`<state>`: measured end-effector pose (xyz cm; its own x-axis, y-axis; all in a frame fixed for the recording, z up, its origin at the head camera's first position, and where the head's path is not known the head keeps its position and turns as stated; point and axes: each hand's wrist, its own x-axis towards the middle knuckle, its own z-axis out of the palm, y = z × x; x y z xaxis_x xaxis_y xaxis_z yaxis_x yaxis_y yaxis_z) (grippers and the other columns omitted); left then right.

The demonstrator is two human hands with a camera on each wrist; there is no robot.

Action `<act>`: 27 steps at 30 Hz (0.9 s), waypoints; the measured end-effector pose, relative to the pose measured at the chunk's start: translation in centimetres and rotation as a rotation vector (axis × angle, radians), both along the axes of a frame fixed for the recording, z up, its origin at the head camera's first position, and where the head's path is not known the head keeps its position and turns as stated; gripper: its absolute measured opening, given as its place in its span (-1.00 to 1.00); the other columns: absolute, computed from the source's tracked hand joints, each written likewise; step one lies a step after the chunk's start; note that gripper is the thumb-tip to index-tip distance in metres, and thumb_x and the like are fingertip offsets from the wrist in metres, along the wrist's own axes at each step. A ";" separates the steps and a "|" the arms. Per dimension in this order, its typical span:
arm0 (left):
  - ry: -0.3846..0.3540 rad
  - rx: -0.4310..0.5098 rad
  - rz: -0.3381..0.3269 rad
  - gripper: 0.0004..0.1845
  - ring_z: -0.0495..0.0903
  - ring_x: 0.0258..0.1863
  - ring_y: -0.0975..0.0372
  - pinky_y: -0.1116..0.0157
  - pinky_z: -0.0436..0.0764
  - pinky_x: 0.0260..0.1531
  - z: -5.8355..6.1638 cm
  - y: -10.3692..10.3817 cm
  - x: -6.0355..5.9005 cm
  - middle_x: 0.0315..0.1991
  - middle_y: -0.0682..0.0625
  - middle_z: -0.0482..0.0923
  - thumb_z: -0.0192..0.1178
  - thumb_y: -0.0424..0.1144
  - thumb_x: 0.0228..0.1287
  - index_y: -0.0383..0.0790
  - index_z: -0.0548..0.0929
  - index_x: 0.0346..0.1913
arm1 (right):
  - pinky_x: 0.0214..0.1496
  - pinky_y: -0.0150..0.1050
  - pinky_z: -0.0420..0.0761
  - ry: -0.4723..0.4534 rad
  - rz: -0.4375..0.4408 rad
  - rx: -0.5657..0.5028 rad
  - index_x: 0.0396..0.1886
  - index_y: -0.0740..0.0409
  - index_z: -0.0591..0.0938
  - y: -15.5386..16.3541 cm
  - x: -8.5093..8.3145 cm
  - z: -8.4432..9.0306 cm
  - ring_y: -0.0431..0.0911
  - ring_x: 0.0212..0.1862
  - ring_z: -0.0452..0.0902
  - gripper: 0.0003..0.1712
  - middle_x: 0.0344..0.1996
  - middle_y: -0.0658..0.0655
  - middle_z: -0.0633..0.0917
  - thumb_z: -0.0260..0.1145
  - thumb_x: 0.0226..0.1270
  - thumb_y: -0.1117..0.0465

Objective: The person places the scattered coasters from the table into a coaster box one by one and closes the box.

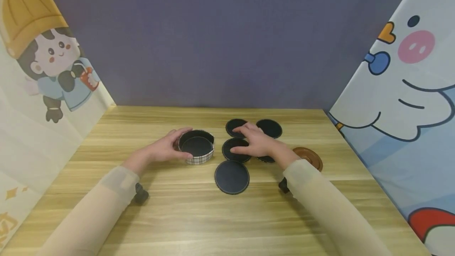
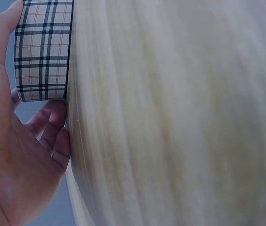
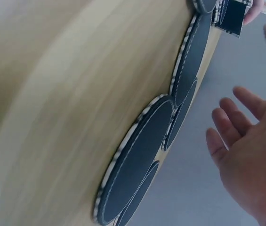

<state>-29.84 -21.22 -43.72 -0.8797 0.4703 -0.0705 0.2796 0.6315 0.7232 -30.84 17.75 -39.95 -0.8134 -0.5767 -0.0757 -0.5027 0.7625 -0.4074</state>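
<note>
Both arms wear thin, semi-sheer beige sleeves ending at the wrists, behind the fingers. Left hand [image 1: 165, 150] and right hand [image 1: 257, 144] bare, no rings. A small black device sits under each wrist.

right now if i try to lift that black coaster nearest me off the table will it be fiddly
Probably. The black coaster lies flat on the wooden table with a thin stitched edge, so fingertips get little purchase; sliding it to the edge may help. It looks light and fairly stiff, unlikely to roll.
</note>
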 end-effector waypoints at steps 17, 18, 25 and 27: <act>0.007 0.016 0.006 0.18 0.43 0.51 -0.31 -0.38 0.37 0.55 -0.1 -0.1 0.0 0.52 -0.36 0.26 0.61 0.15 0.25 0.10 0.11 0.79 | 0.37 0.06 0.64 -0.088 0.125 0.014 0.53 -0.06 0.57 1.4 3.6 0.2 0.04 0.30 0.60 -0.20 0.38 0.11 0.58 0.52 0.42 -0.26; 0.009 0.016 0.006 0.18 0.43 0.51 -0.31 -0.38 0.37 0.55 -0.2 -0.1 0.0 0.52 -0.35 0.27 0.61 0.15 0.25 0.10 0.11 0.79 | 0.39 0.06 0.63 -0.106 0.127 0.011 0.54 -0.07 0.56 1.3 3.8 0.2 0.04 0.31 0.59 -0.17 0.39 0.11 0.57 0.54 0.39 -0.26; 0.002 0.023 0.005 0.17 0.43 0.51 -0.30 -0.32 0.40 0.56 -0.3 -0.1 0.0 0.51 -0.36 0.26 0.62 0.12 0.26 0.10 0.12 0.79 | 0.45 0.04 0.58 -0.204 0.159 -0.009 0.63 -0.11 0.46 0.9 5.2 -0.4 0.00 0.37 0.48 0.06 0.35 0.05 0.46 0.71 0.18 -0.18; 0.003 0.025 0.004 0.17 0.43 0.52 -0.31 -0.32 0.40 0.56 -0.3 -0.1 0.1 0.51 -0.35 0.26 0.62 0.12 0.26 0.09 0.12 0.79 | 0.44 -0.01 0.56 -0.203 0.176 0.002 0.66 -0.15 0.42 0.7 5.4 -0.6 -0.05 0.37 0.42 0.13 0.36 0.03 0.43 0.74 0.12 -0.18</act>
